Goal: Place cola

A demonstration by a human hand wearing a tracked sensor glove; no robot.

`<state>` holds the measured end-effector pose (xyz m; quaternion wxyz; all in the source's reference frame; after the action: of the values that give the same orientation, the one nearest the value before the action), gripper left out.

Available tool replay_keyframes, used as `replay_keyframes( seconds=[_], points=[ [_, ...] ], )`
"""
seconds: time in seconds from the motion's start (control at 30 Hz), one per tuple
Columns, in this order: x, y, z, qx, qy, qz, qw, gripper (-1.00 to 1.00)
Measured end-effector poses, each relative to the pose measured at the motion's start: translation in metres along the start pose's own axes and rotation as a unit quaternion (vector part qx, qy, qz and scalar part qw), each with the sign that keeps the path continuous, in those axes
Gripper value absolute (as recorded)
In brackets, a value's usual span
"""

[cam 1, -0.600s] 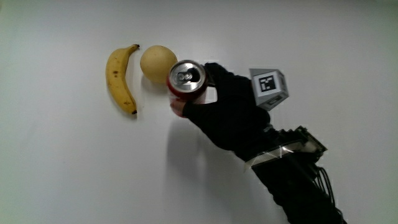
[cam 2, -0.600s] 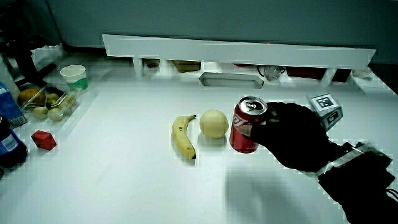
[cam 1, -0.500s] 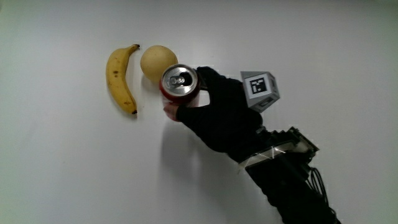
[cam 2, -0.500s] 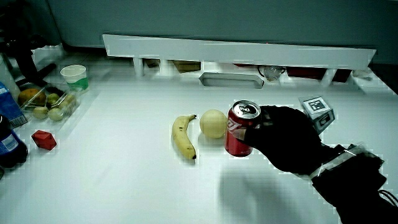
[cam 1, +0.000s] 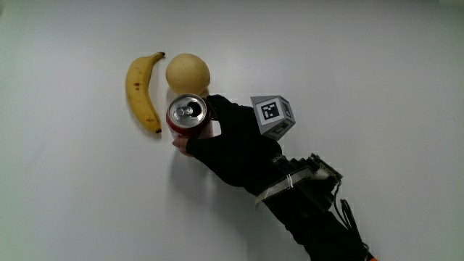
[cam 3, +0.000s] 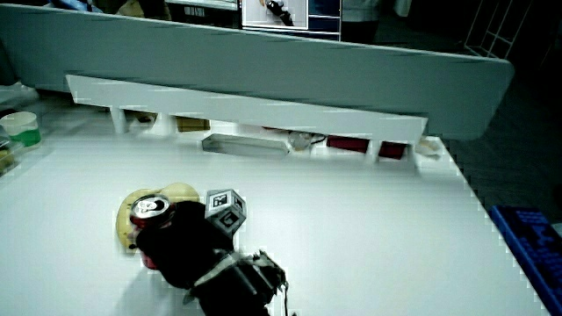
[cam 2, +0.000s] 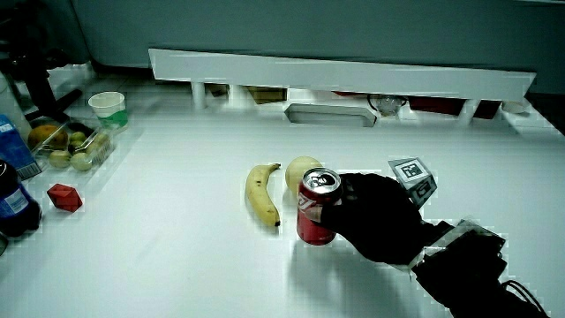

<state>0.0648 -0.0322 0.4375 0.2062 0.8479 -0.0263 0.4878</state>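
Cola can (cam 1: 188,114) is sitting just off the middle of the frame in the main view, and we're looking at a hand (cam 1: 232,145) that's wrapping its fingers around the can's side, gripping it, top up and upright. Starting nearest the person: the forearm (cam 1: 312,210) is coming in low across the table (cam 1: 362,58), then the gloved hand with its patterned cube (cam 1: 272,116), then the can.

Progress-wise, we're guessing the placing is nearly there but not finished. In a side view the can (cam 2: 316,208) is looking like it's down at the tabletop or just above it; we honestly can't tell if the base is touching. What's left, as we're reading it: settle it flat, let go, pull the hand away.

Room to work with: the banana (cam 1: 141,90) is lying just beside the can, and the pale round fruit (cam 1: 187,72) is sitting a bit farther from the person, close to the can's rim in the main view, so that's the tight bit. Nearer to the person than the can, we're seeing lots of bare table.

Farther out, a red block (cam 2: 64,197), a clear tub of fruit (cam 2: 66,146) and a paper cup (cam 2: 107,108) are crowding the table's edge, well apart from the can, and the low partition (cam 2: 344,71) is closing off the table farthest from the person.
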Motion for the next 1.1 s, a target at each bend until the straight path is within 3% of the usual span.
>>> replay_keyframes(
  seconds=[0.33,0.4,0.7,0.77,1.1],
  points=[
    [0.014,0.004,-0.015,-0.014,-0.004,-0.015,0.9998,0.0],
    [0.017,0.004,-0.016,-0.019,0.018,-0.019,0.9995,0.0],
    [0.02,0.002,-0.018,-0.026,0.029,-0.024,0.9989,0.0],
    [0.021,0.002,-0.019,-0.026,0.021,-0.023,0.9992,-0.1],
    [0.022,0.0,-0.021,-0.053,0.033,-0.03,0.9976,-0.6]
  ],
)
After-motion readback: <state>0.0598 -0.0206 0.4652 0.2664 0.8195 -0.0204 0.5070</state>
